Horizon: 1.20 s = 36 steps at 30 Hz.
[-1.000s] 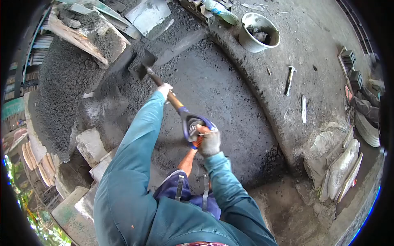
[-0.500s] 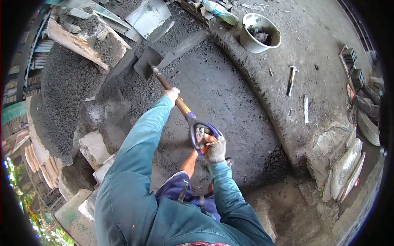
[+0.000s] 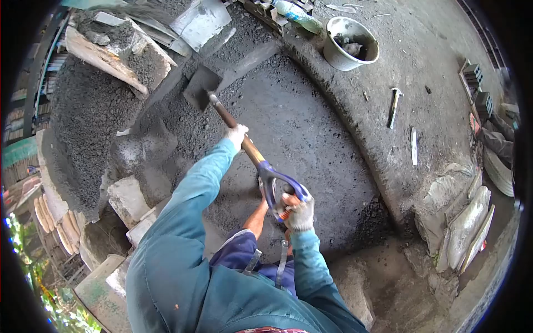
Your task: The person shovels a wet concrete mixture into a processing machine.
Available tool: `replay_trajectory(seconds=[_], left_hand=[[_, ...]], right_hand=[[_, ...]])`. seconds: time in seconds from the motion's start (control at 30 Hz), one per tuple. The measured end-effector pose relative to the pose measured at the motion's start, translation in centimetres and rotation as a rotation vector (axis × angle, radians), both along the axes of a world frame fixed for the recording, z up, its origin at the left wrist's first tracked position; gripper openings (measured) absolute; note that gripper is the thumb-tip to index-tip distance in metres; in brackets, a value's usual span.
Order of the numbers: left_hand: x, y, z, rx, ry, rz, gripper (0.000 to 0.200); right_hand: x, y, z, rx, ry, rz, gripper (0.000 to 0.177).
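A shovel point(image 3: 254, 154) slants across the middle of the head view, with its square dark blade point(image 3: 201, 87) at the upper left, over loose grey gravel mix point(image 3: 189, 136). My left hand point(image 3: 237, 136), in a pale glove, is wrapped round the wooden shaft below the blade. At the other end, my right hand point(image 3: 300, 212), gloved with orange-tipped fingers, grips the purple D-shaped handle. Smooth dark grey ground point(image 3: 311, 127) lies under the shaft. Part of my leg shows below the handle.
A raised edge point(image 3: 347, 130) curves along the right of the dark patch. Beyond it are a bucket point(image 3: 351, 44) of rubble, a hammer point(image 3: 395, 108) and a pale strip point(image 3: 414, 146). Stone blocks point(image 3: 129, 201) and a gravel heap point(image 3: 89, 127) stand left; sacks point(image 3: 469, 227) lie right.
My right hand and the shovel handle have shifted slightly right and down. My left hand has moved a little down and right; the blade stays near the same spot.
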<state>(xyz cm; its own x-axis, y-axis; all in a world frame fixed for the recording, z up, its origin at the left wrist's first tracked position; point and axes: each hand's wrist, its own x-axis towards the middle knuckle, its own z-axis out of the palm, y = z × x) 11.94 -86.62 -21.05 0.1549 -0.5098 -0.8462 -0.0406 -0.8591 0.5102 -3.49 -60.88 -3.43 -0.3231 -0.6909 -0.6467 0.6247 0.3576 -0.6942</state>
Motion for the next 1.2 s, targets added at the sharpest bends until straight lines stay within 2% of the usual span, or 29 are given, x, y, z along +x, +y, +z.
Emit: replay_trajectory(seconds=[0.03,0.07,0.1,0.13,0.17,0.2,0.23,0.27,0.3,0.33,0.4,0.43,0.5,0.57,0.6,0.63,0.67,0.7,0.73,0.77,0.83,0.87,0.9,0.97,1.07,1.1,1.13,1.17,1.2], left_hand=[[-0.7,1.0,1.7,0.014,-0.04,-0.035,0.024],[-0.2,1.5,1.0,0.063,-0.018,-0.032,0.024],[0.2,1.4,-0.7,0.113,0.013,-0.034,0.024],[1.9,1.4,-5.4,0.04,0.123,0.084,0.022],[1.9,1.9,-5.1,-0.027,0.178,0.215,0.019],[1.9,2.6,-4.5,0.028,0.186,0.131,0.019],[1.2,3.5,-3.4,0.082,0.197,0.044,0.019],[-0.7,5.7,-0.4,0.146,0.133,0.009,0.021],[-1.4,8.6,-2.2,0.154,0.178,-0.018,0.026],[-2.9,11.7,-1.1,0.155,0.041,-0.157,0.039],[-5.5,18.8,-2.0,0.184,0.001,-0.358,0.064],[-7.0,21.2,-2.6,0.273,0.031,-0.304,0.069],[-10.2,25.6,-3.3,0.451,0.075,-0.192,0.083],[-11.4,24.5,-1.7,0.393,0.019,-0.057,0.071],[-11.0,23.3,-2.4,0.401,0.141,0.095,0.062],[-9.9,22.2,-3.1,0.408,0.259,0.247,0.052],[-8.5,21.0,-3.4,0.431,0.365,0.406,0.033],[-7.7,20.2,-3.5,0.356,0.43,0.432,0.025],[-6.5,20.1,-3.3,0.343,0.479,0.41,0.024],[-5.2,20.2,-3.0,0.333,0.529,0.383,0.024],[-3.1,19.9,-3.2,0.309,0.643,0.315,0.022],[-1.5,19.5,-3.8,0.302,0.531,0.288,0.017],[-0.9,16.2,2.2,0.276,0.463,0.177,0.012],[3.2,12.2,1.1,0.335,0.431,0.107,0.009],[10.8,2.5,-4.0,0.3,0.444,0.069,0.008],[12.4,0.3,-5.5,0.313,0.414,0.069,0.009],[12.0,0.5,-5.7,0.3,0.256,0.021,0.013],[11.5,1.4,-5.7,0.29,0.1,-0.014,0.018],[12.2,4.1,-8.3,0.357,0.013,-0.15,0.024]], right_hand=[[0.0,-0.6,2.4,0.026,-0.119,-0.052,0.025],[0.0,-1.3,4.9,0.055,-0.234,-0.11,0.025],[0.6,0.2,2.1,0.034,-0.047,0.013,0.028],[0.1,-0.1,2.1,-0.011,0.255,0.202,0.028],[-0.1,-0.3,2.1,-0.061,0.545,0.392,0.028],[-0.2,-0.1,3.9,-0.003,0.329,0.28,0.03],[-0.9,0.5,5.5,0.063,0.335,0.198,0.031],[-1.9,3.1,5.2,0.183,0.125,0.09,0.034],[-2.8,6.0,5.3,0.193,0.079,-0.035,0.033],[-3.9,8.1,6.7,0.241,0.121,-0.06,0.031],[-6.0,16.3,5.8,0.254,0.01,-0.256,0.026],[-6.7,16.3,8.8,0.268,-0.005,-0.238,0.027],[-8.5,18.3,8.7,0.252,-0.033,-0.261,0.026],[-9.8,17.1,6.4,0.289,-0.141,-0.297,0.021],[-9.6,14.6,5.8,0.343,-0.127,-0.295,0.019],[-8.6,12.0,4.7,0.401,0.079,-0.153,0.013],[-7.9,9.2,4.4,0.379,0.034,-0.112,0.014],[-7.3,6.4,3.7,0.333,0.057,0.004,0.014],[-5.7,5.0,2.3,0.289,-0.012,-0.112,0.01],[-4.8,4.9,-0.6,0.248,0.067,-0.02,0.009],[-1.7,3.2,-0.2,0.207,0.092,0.135,0.012],[0.5,3.3,-1.3,0.139,0.131,0.102,0.013],[2.7,2.1,-1.9,0.114,0.088,0.044,0.015],[6.9,-1.2,-2.3,0.115,-0.08,-0.095,0.02],[13.3,-9.2,-8.1,0.223,0.261,0.077,0.021],[14.4,-9.7,-10.8,0.196,0.277,0.066,0.021],[15.6,-10.1,-13.6,0.17,0.293,0.056,0.021],[15.2,-7.7,-16.4,0.211,0.123,0.034,0.021],[14.7,-5.3,-19.1,0.264,-0.041,0.006,0.02]])
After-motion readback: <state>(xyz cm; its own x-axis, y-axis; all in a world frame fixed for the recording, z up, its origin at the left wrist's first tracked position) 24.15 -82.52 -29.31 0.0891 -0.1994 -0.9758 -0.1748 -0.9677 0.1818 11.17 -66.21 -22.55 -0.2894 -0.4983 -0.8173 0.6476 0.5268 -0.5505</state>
